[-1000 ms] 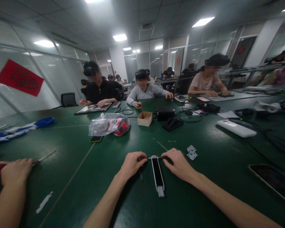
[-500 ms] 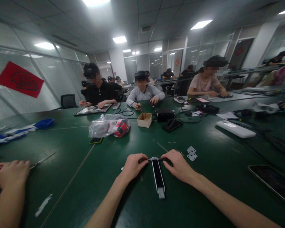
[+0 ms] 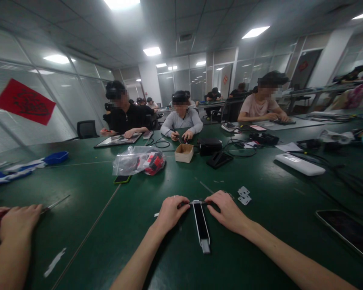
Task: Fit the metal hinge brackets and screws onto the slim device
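Observation:
A long narrow black strip with white edges (image 3: 201, 221) lies on the green table in front of me, a grey block at its near end. Across its far end runs a thin dark piece (image 3: 192, 203), mostly covered by my fingers. My left hand (image 3: 172, 211) pinches this piece on the left side, fingertips closed. On the opposite side my right hand (image 3: 225, 207) pinches it likewise, thumb and fingers together. Just beyond my right hand lie small light-grey plates with holes (image 3: 244, 195). A small white scrap (image 3: 156, 215) shows beside my left hand.
At left, a co-worker's hand (image 3: 21, 219) is by a long thin metal tool (image 3: 59, 202). Farther back are a clear plastic bag (image 3: 127, 161), a small open box (image 3: 184, 156), a black stand (image 3: 219, 159) and a white device (image 3: 299, 164). A phone (image 3: 347, 233) lies at right.
My hands and the strip stay almost in place. Across the table, a person's hands have drawn closer together behind the small box. The co-worker's hand at left has shifted slightly right.

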Motion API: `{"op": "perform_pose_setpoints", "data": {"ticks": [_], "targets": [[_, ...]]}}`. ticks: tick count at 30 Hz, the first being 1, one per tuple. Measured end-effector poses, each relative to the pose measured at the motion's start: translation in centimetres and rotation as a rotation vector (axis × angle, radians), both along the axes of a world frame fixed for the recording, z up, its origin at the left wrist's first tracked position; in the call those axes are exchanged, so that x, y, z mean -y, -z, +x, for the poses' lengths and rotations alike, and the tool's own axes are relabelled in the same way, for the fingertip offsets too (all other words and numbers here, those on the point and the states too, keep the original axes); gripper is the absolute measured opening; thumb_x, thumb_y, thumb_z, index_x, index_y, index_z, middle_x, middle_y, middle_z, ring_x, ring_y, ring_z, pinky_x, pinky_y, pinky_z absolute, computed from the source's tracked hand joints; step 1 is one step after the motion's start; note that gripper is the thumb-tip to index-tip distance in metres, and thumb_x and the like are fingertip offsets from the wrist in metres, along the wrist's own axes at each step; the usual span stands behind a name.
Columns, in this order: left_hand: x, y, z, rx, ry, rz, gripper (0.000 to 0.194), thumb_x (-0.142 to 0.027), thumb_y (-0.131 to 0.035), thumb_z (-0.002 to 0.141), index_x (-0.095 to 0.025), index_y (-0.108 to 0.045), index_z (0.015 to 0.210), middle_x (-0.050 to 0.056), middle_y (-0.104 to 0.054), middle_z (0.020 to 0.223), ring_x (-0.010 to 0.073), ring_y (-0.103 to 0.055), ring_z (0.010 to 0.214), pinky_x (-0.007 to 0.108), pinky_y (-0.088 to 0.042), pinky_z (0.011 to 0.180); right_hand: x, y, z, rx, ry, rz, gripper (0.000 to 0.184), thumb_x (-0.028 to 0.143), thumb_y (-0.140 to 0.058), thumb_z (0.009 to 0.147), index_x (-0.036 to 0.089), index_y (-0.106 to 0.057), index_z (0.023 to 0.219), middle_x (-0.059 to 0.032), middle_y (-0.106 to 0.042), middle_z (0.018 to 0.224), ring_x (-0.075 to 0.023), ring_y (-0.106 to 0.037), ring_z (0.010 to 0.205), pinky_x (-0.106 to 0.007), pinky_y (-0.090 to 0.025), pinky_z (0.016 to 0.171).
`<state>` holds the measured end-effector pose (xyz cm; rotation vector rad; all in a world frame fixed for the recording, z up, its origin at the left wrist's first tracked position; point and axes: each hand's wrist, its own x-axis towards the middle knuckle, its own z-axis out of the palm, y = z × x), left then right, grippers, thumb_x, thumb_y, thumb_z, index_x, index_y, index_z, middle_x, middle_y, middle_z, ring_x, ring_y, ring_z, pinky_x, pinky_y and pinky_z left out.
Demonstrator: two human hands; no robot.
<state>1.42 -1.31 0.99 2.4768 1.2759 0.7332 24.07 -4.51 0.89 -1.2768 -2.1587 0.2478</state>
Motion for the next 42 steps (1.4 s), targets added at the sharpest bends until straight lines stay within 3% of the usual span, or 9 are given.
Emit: {"op": "perform_pose_setpoints", "data": {"ticks": [12,18,24,31,36,42], "targets": [[0.0,0.1,0.1,-0.016,-0.014,0.004,0.013,-0.027,-0.059,0.082,-0.022,-0.066,0.092,0.0,-0.068,0.086,0.0143,-0.06,0.076,0.024,-0.044,0.068,-0.3,0.0,0.3,0.035,0.002,0.053,0.018,0.019,-0.05,0.084,0.019,-0.063,0.097,-0.0068,-0.066,0.093,-0.0211,-0.057,0.089,-0.039,-0.046,0.075],[0.0,0.3,-0.2,-0.054,-0.011,0.023,0.02,-0.028,-0.06,0.081,-0.021,-0.064,0.099,0.002,-0.066,0.092,0.0148,-0.059,0.075,0.026,-0.043,0.068,-1.7,-1.1,4.2,0.078,0.152,0.161,0.022,0.021,-0.047,0.086,0.019,-0.062,0.102,-0.0084,-0.065,0.096,-0.0237,-0.057,0.092,-0.041,-0.045,0.075],[0.3,-0.2,-0.1,-0.075,-0.002,0.039,0.022,-0.028,-0.06,0.081,-0.022,-0.061,0.102,0.002,-0.064,0.097,0.0144,-0.058,0.075,0.026,-0.042,0.07,-2.7,-0.9,7.9,0.245,0.201,0.076,0.025,0.024,-0.046,0.086,0.019,-0.064,0.102,-0.0083,-0.064,0.094,-0.0225,-0.055,0.089,-0.04,-0.044,0.077],[0.7,-0.6,0.1,-0.078,-0.021,0.059,0.023,-0.032,-0.058,0.082,-0.023,-0.06,0.103,0.002,-0.063,0.097,0.0162,-0.059,0.079,0.027,-0.042,0.068,-2.6,-0.1,7.2,0.296,0.129,-0.014,0.027,0.027,-0.044,0.087,0.024,-0.064,0.106,-0.0081,-0.062,0.096,-0.0221,-0.053,0.088,-0.038,-0.043,0.075],[0.7,-0.6,0.2,-0.104,-0.03,0.049,0.025,-0.035,-0.055,0.084,-0.022,-0.059,0.105,0.003,-0.063,0.098,0.0176,-0.058,0.083,0.028,-0.042,0.07,-2.6,0.0,6.9,0.323,0.158,-0.08,0.03,0.028,-0.042,0.088,0.022,-0.062,0.11,-0.0093,-0.061,0.101,-0.0227,-0.052,0.092,-0.038,-0.042,0.077],[0.8,-0.8,0.2,-0.117,-0.043,0.005,0.025,-0.037,-0.054,0.085,-0.022,-0.059,0.104,0.003,-0.062,0.099,0.0188,-0.057,0.087,0.029,-0.042,0.073,-2.9,-0.3,6.6,0.355,0.195,-0.119,0.029,0.029,-0.041,0.089,0.021,-0.065,0.102,-0.0093,-0.062,0.1,-0.023,-0.052,0.094,-0.037,-0.04,0.079]]}}
